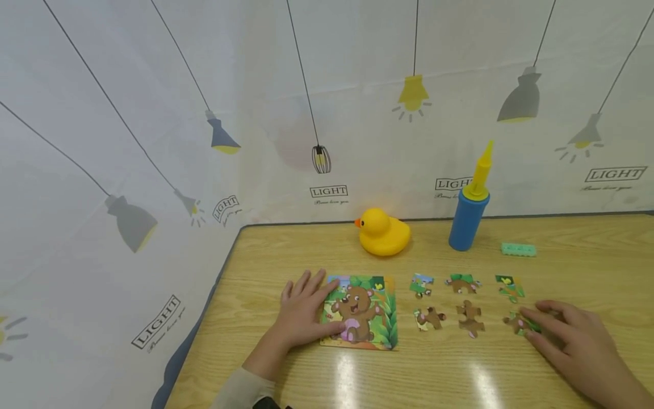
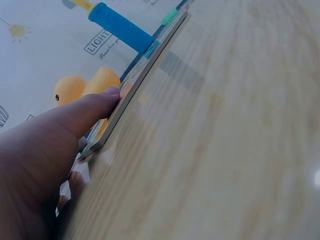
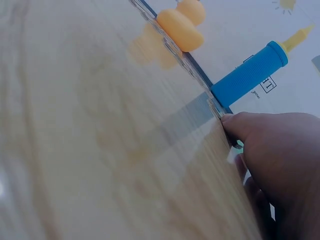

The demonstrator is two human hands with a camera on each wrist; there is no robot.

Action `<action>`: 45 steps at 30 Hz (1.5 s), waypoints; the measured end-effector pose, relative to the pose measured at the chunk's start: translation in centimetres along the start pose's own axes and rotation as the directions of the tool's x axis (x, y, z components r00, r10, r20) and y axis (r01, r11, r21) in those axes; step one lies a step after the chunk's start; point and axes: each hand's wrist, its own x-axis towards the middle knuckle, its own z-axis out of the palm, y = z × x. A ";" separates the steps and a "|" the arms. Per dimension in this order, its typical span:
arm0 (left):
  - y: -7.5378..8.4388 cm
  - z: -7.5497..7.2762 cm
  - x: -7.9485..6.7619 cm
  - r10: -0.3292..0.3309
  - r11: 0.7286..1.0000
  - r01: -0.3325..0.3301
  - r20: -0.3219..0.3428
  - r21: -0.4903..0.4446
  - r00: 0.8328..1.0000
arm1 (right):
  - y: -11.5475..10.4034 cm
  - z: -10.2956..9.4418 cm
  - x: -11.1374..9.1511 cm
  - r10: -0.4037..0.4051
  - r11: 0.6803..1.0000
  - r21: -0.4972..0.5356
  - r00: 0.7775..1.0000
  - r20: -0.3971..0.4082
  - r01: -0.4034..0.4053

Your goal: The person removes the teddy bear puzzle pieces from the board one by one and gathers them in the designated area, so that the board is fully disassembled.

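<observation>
Well, from where I'm standing, both hands are busy at the table (image 1: 409, 380). The left hand (image 1: 305, 309) lies with its fingers spread wide over the left side of a square bear picture (image 1: 363, 309), the thumb resting across the lower part. It's pressed on top rather than gripping anything. The picture lies flat, the bear showing face up.

Off to its right sit six loose puzzle pieces, in two rows of three. The back row has a blue-and-green piece (image 1: 421, 285), a green-and-brown piece (image 1: 462, 283) and a green-and-orange piece (image 1: 510, 288). In front are a brown-and-pale piece (image 1: 430, 318), a mostly brown piece (image 1: 470, 319) and the corner piece (image 1: 513, 322) at the right end of the row. The right hand (image 1: 582, 335) touches that last one, thumb and forefinger only narrowly apart; I can't tell whether they pinch it or just rest there.

Behind the picture and pieces, a yellow duck (image 1: 383, 236) faces left, a blue pump (image 1: 467, 221) stands with its yellow nozzle up, and a green brick (image 1: 518, 250) lies to the pump's right.
</observation>
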 end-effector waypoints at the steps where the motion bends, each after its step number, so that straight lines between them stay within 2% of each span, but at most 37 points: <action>1: 0.0 0.0 0.0 0.001 1.000 -0.001 0.000 -0.002 1.000 | 0.0 0.0 0.0 0.010 1.000 -0.003 1.000 0.008 -0.010; 6: -0.2 0.1 -0.1 0.009 1.000 -0.009 -0.013 -0.007 1.000 | -0.3 0.0 -0.1 0.049 0.999 -0.003 0.998 0.042 -0.049; 14: 0.0 0.0 0.0 0.010 1.000 -0.010 -0.016 -0.026 1.000 | -0.5 -0.1 0.0 0.048 0.999 -0.014 0.997 0.061 -0.047; 22: -0.1 -0.1 -0.1 0.024 0.999 -0.024 -0.011 -0.025 1.000 | -1.2 -0.4 0.2 0.164 0.985 0.036 0.980 0.111 -0.169; 27: -0.3 -0.1 -0.1 0.029 0.999 -0.029 0.011 -0.024 1.000 | -1.3 -0.3 0.4 0.166 0.986 0.009 0.981 0.104 -0.168; 33: -0.6 -0.5 -0.3 0.048 0.999 -0.047 0.057 -0.025 0.997 | -2.1 -0.1 1.0 0.228 0.974 0.006 0.973 0.029 -0.228; 37: -0.6 -0.7 -0.4 0.058 0.998 -0.057 0.079 -0.017 0.995 | -3.3 0.4 1.5 0.247 0.969 0.030 0.967 -0.056 -0.246; 39: -0.6 -0.7 -0.3 0.062 0.998 -0.061 0.089 -0.011 0.994 | -4.0 0.8 1.7 0.208 0.978 0.052 0.970 -0.123 -0.203; 42: -0.5 -0.8 -0.3 0.067 0.998 -0.067 0.088 -0.008 0.994 | -5.2 1.5 2.1 0.109 0.993 0.071 0.971 -0.214 -0.096; 45: -0.4 -0.8 -0.2 0.064 0.998 -0.064 0.087 -0.004 0.994 | -6.7 2.4 2.6 0.018 0.996 0.084 0.967 -0.256 0.004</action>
